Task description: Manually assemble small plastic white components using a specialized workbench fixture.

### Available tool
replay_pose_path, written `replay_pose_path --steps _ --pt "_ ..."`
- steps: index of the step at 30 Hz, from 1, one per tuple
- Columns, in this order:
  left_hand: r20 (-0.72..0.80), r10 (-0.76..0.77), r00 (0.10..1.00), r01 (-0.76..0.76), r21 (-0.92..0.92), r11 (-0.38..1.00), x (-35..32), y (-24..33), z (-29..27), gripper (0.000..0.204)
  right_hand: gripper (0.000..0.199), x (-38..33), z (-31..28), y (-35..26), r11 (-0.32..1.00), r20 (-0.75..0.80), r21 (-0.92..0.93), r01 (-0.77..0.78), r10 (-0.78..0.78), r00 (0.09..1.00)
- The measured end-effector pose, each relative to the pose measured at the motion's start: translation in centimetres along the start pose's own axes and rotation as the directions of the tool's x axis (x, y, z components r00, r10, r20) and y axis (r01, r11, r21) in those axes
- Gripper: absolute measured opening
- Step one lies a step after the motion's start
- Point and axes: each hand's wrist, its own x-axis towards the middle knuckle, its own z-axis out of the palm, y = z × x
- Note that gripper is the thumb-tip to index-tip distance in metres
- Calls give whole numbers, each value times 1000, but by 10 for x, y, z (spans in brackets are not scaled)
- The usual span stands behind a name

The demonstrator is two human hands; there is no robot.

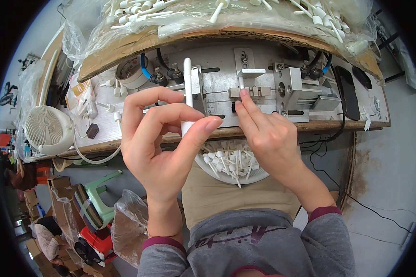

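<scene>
A slender white plastic rod with a rounded tip [188, 85] is held upright in front of the worktop's near edge by the left hand [159, 141], pinched between thumb and fingers. A second white rod [241, 82], partly hidden, is met at a slotted grey metal block [262, 91] by the extended index and middle fingers of the right hand [272, 137]; whether it is gripped cannot be told, the thumb being hidden. The step in hand is judged to be the placing or steadying of this second rod; for the next move, careful alignment and fingers kept clear of the flanking silver metal clamp [289, 87] would seem to be called for. The block is carried on a flat grey metal baseplate [217, 97], set upon the pale, wood-edged worktop [108, 132]. Below, white stemmed plastic pieces [231, 159] are heaped in a round white container [256, 179] above the lap. Dark maroon lettering is borne by the grey cloth garment [282, 247], distorted and not transcribed; on the black rectangular phone [348, 94], at right, no writing can be read.
</scene>
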Motion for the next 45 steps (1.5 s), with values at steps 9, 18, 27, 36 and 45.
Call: replay_pose_path --steps 9,18,27,36,45 --pt "36 10 999 -9 -41 999 -3 6 -2 31 37 9 -1 -2 999 78 0 38 -38 996" --pt "-90 -42 995 36 -69 997 -31 3 -17 36 22 8 -74 -23 239 106 965 -112 35 994" --pt "20 -33 999 34 -83 996 -49 -4 5 28 19 38 -93 -73 -621 49 782 -58 -31 998" --pt "92 64 994 -62 -32 998 -60 4 15 30 16 25 -106 -68 -734 -11 679 -20 -37 999" --pt "136 61 989 -60 -16 998 -66 6 23 29 14 18 -117 -53 -803 -69 595 41 0 998"
